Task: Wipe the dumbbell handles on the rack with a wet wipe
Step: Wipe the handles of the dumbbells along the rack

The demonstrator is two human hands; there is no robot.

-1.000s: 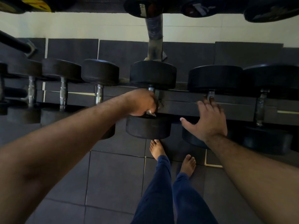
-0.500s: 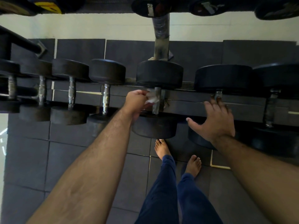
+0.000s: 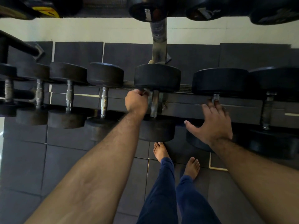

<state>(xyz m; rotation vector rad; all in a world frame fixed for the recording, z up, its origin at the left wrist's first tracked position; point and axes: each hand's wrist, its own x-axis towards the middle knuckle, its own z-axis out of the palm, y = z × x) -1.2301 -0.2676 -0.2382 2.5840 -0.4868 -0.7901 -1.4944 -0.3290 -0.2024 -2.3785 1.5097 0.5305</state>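
The left hand [image 3: 136, 101] holds a wet wipe [image 3: 147, 92] beside a dumbbell handle [image 3: 154, 104]. The right hand [image 3: 212, 125] rests flat, fingers wide, on another dumbbell [image 3: 220, 81].

- A single head-worn wide-angle view looks steeply down over the rack [image 3: 186, 109].
- It sits close above both forearms.
- The frame edges bend, so true angles are perhaps unreliable.

No readable text anywhere.
White stickers on the weight plates [image 3: 148, 12] overhead and a yellow label [image 3: 44, 11] at the top left carry markings too blurred to make out.
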